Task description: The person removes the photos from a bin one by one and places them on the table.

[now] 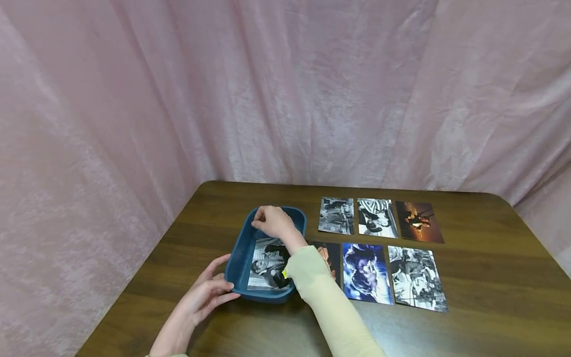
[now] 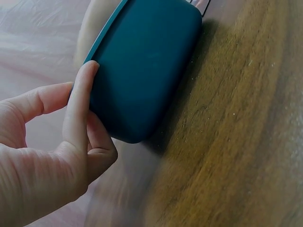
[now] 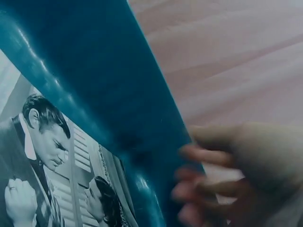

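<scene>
A blue plastic bin [image 1: 238, 267] stands on the left part of the table, with a black-and-white photo print [image 1: 267, 265] lying flat inside. At the bin's near left corner my left hand [image 1: 202, 297] grips the rim; the left wrist view shows fingers [image 2: 80, 101] against the outer wall. My right hand [image 1: 274, 221] is over the far end of the bin, its fingers loosely bent and nothing visible in them. In the right wrist view the right hand [image 3: 236, 175] is blurred beside the rim, and the print shows two people. The right forearm covers part of the bin.
Right of the bin, photo prints lie in two rows. The back row has two grey prints [image 1: 336, 215] and an orange-brown one [image 1: 419, 220]. In front are a dark print [image 1: 332, 253] partly behind the sleeve, a blue-violet one [image 1: 367, 272] and a black-and-white one [image 1: 417, 276]. Pink curtains [image 1: 334, 99] hang behind.
</scene>
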Demonstrator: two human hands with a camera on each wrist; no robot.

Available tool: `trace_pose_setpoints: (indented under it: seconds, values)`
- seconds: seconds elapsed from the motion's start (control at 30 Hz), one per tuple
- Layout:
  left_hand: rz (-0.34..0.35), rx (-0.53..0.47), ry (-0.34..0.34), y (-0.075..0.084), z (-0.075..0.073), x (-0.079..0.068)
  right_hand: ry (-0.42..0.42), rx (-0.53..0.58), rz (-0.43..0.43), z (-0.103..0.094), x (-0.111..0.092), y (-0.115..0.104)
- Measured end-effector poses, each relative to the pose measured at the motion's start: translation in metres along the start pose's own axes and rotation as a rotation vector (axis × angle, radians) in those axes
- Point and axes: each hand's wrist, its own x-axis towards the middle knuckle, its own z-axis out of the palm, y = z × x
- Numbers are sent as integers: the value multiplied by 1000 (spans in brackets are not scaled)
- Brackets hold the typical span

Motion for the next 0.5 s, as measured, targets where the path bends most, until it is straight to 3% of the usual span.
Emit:
trace_pose_setpoints:
  seconds: [0.1,0.2,0.37,0.5]
  values:
    - [11,2,-4,0,-1,0,-209,-196,102,-1,-10,1]
    - [14,-6,-7,-1,-1,0,-337,-322,181,-2,-18,2]
    - [7,-29,-14,-1,-1,0,-392,-405,207,-1,-24,1]
    - [5,-32,-19,-1,-1,0,-408,-408,202,-1,-24,1]
